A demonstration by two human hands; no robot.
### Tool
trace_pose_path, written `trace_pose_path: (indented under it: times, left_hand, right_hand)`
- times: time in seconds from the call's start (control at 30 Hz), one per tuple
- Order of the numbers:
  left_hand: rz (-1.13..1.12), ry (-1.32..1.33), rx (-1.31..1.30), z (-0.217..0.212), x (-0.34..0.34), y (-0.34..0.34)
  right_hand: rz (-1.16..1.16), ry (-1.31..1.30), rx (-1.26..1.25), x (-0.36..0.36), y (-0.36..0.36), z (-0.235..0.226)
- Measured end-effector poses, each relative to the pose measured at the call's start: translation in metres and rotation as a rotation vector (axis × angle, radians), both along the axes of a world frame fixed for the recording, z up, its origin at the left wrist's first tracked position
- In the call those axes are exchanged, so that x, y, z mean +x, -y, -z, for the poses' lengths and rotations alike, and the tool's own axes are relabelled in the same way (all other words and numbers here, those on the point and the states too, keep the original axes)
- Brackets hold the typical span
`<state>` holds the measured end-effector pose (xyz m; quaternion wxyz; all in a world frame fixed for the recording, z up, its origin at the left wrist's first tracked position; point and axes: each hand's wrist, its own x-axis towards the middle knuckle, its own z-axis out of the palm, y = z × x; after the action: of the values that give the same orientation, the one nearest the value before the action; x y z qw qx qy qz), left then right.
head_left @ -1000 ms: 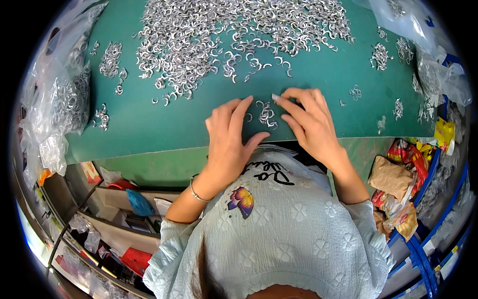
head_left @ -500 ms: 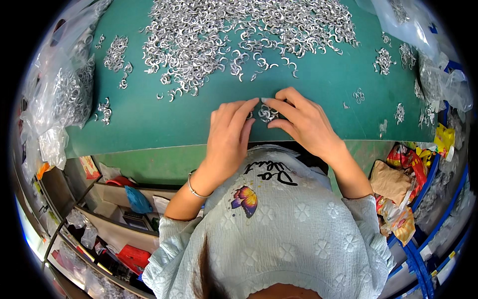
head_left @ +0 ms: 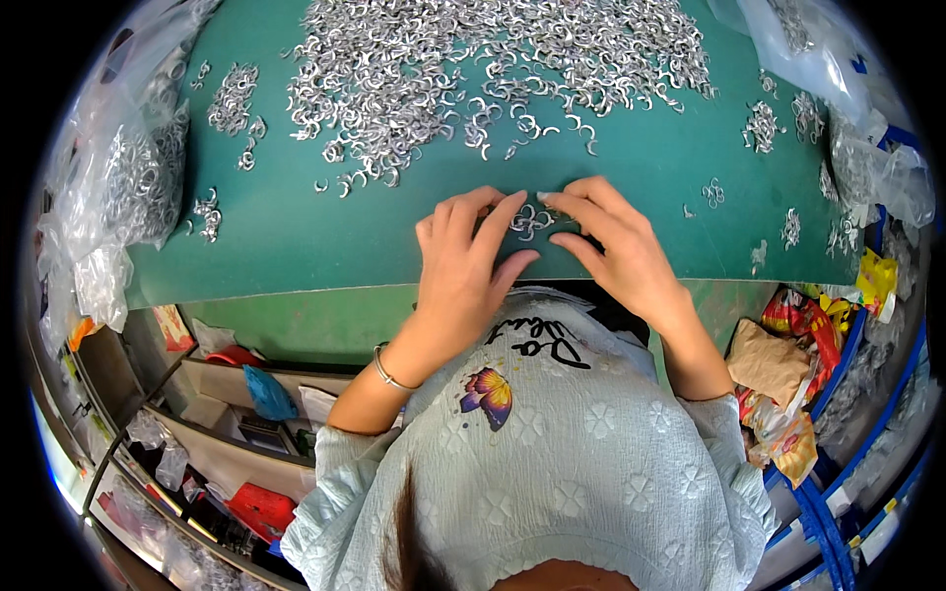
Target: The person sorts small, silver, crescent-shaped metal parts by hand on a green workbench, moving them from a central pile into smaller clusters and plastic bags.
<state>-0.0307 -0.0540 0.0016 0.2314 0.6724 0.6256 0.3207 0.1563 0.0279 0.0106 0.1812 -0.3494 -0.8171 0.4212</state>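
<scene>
Head view, and two bare hands meet at the centre: the left hand (head_left: 459,258) has thumb and forefinger spread wide, the right hand (head_left: 619,241) has its own parted too, neither closed on anything. Between them on the green table (head_left: 325,246), just above the frame's middle, sits one cluster (head_left: 530,223) of silver crescents, overlapping, fingertips covering its edges; I can't count it exactly, or tell if they touch. One bracelet (head_left: 382,366) rings the left wrist. Beyond, one big pile (head_left: 394,89) fills the upper centre, far too many to count. About four small heaps (head_left: 233,100) dot the upper left, at least five more groups (head_left: 761,128) the upper right. One bulging clear bag (head_left: 143,182) blocks the table's left edge; more plastic (head_left: 877,167) crowds the right. Lower left, one red box (head_left: 262,508).
</scene>
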Motion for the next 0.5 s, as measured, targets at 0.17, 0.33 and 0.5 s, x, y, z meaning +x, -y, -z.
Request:
trace_pose_path:
  times: [0.17,0.33,0.5]
  left_hand:
    - [-0.042,-0.018,-0.018,0.0,0.004,0.002]
    - [-0.075,0.005,-0.027,0.002,-0.002,0.005]
    - [-0.041,0.009,-0.007,0.005,-0.001,0.002]
  right_hand:
    - [0.029,-0.027,-0.098,-0.001,0.001,-0.004]
    - [0.059,0.008,-0.057,-0.003,0.003,-0.004]
    - [0.025,-0.007,0.002,-0.008,0.003,0.002]
